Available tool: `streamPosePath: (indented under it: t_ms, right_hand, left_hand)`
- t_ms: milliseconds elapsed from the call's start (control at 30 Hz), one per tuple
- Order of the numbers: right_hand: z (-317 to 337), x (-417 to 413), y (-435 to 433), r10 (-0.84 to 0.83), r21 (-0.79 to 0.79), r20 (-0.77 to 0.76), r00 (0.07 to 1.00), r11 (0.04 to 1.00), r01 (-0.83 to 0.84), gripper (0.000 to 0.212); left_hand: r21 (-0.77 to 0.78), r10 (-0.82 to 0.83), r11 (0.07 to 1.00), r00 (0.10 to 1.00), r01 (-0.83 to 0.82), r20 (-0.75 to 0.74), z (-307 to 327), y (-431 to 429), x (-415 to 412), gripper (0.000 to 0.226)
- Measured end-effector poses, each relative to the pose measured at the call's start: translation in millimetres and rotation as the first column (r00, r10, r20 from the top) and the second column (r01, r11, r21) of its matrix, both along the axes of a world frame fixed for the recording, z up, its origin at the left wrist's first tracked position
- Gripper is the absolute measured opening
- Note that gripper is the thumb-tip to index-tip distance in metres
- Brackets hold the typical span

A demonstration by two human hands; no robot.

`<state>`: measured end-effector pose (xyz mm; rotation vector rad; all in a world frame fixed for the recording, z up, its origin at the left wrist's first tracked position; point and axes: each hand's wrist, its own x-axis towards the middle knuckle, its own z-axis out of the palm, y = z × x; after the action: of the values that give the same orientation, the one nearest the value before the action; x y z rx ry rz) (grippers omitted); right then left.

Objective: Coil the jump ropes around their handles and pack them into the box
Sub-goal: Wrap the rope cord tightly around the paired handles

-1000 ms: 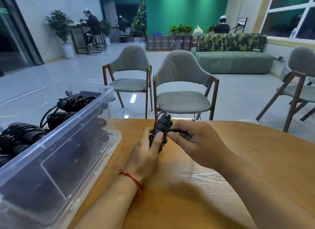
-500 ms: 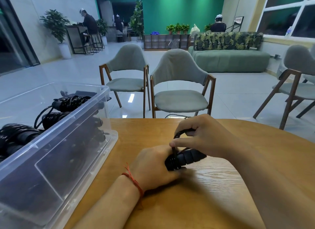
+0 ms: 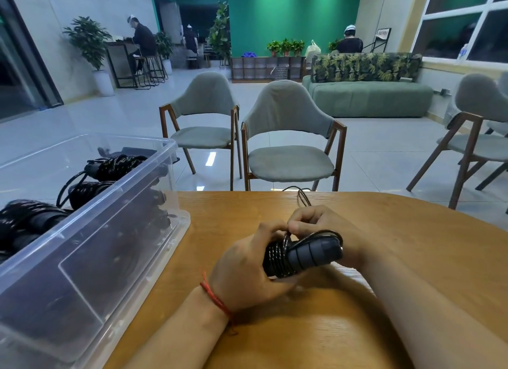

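Head view, left hand [image 3: 247, 269] curled round black jump rope handles [image 3: 310, 254] on the wooden table [image 3: 412, 258], right hand [image 3: 321, 223] at their 12 o'clock, fingers seemingly pinching the cord [image 3: 303, 198], clear box [image 3: 110, 231] at 9 o'clock, coiled ropes [image 3: 115, 166] inside

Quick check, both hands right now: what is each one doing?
Left hand: closed, gripping the jump rope handles.
Right hand: closed, fingers pinching the rope just above the handles.
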<state>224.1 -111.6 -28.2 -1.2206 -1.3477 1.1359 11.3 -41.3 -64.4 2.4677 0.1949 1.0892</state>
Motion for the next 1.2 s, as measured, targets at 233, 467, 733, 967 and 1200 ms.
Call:
streamPosePath:
  t_ms: [233, 467, 733, 967, 1200]
  right_hand:
    - [-9, -9, 3, -0.182, 0.085, 0.099, 0.978, 0.981, 0.174, 0.007]
    - [-22, -17, 14, -0.193, 0.075, 0.101, 0.976, 0.980, 0.186, 0.028]
    - [-24, -25, 11, -0.242, 0.189, 0.275, 0.930, 0.962, 0.195, 0.016]
    - [-25, -32, 12, -0.375, 0.334, 0.565, 0.735, 0.918, 0.212, 0.010]
    - [-4, -38, 8, -0.480, 0.511, 0.736, 0.476, 0.857, 0.075, 0.029]
  left_hand:
    - [-0.107, 0.109, 0.989, 0.990, -0.098, 0.094, -1, 1, -1, 0.084]
    - [-0.203, 0.148, 0.973, 0.975, -0.113, 0.166, -1, 6, 0, 0.058]
    - [-0.442, 0.315, 0.876, 0.922, -0.192, 0.224, 1, 14, -4, 0.039]
    - [-0.861, 0.466, 0.505, 0.857, -0.055, 0.219, 1, 36, -6, 0.034]
    - [-0.885, 0.497, 0.455, 0.853, -0.099, 0.160, -9, 48, -5, 0.032]
